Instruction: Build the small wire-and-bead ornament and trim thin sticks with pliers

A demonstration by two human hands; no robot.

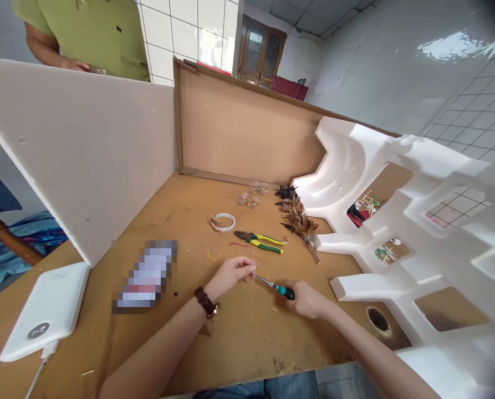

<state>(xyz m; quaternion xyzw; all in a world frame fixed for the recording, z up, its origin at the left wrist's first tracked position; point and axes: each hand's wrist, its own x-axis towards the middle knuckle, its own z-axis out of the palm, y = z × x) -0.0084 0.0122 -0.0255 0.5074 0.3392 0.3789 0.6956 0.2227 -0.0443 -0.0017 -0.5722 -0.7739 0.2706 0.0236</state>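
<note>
My left hand point(233, 272), with a brown-strapped watch point(206, 302) at the wrist, pinches a thin, pale wire point(254, 256) that stands up from the fingertips. In my right hand point(309, 300) is a screwdriver point(286, 291) with a black and teal handle. Its metal tip points left and lies close to the wire at my left fingertips; whether they touch I cannot tell. Just beyond the hands lie combination pliers point(268, 243) with yellow and green handles. A short red wire point(238, 244) and a curled yellow wire point(213, 255) lie near the pliers.
Behind are a white cable coil point(226, 222), tangled thin wire point(248, 200) and a feather duster point(295, 213). White foam point(359, 244) stands right, a foam board point(106, 138) left. A blurred phone point(149, 274) and white power bank point(50, 310) lie left. A person point(93, 39) stands beyond.
</note>
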